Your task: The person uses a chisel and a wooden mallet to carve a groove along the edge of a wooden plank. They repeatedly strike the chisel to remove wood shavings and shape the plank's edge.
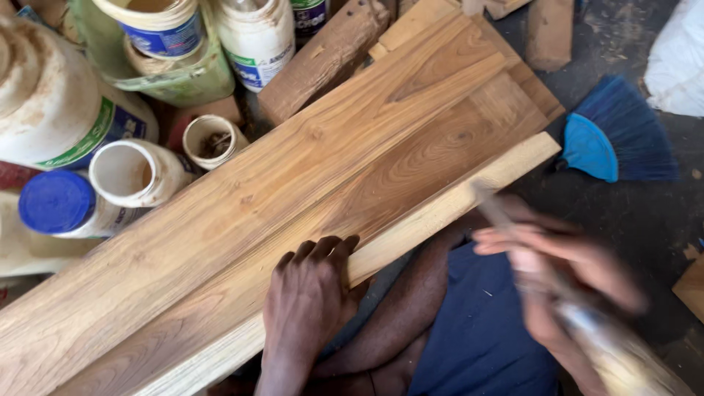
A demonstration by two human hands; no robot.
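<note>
Your left hand (308,301) rests on the near edge of the wide wooden board (293,198), and its fingers (323,249) are curled together over that edge, pressing on the pale strip of the wood. The board lies slanted across your lap, from the lower left up to the upper right, and under its far end you see another plank (539,92). Your right hand (557,271) is blurred; it is closed around a long thin tool (528,257) with a pale handle, just beside the near edge of the board, above your blue shorts (484,330). What kind of tool it is, I cannot tell. At the left of the board stand several plastic jars, one with a blue lid (55,202) and one open white one (136,172). On the dark floor (645,220) at the right lies a blue brush (616,139)
</note>
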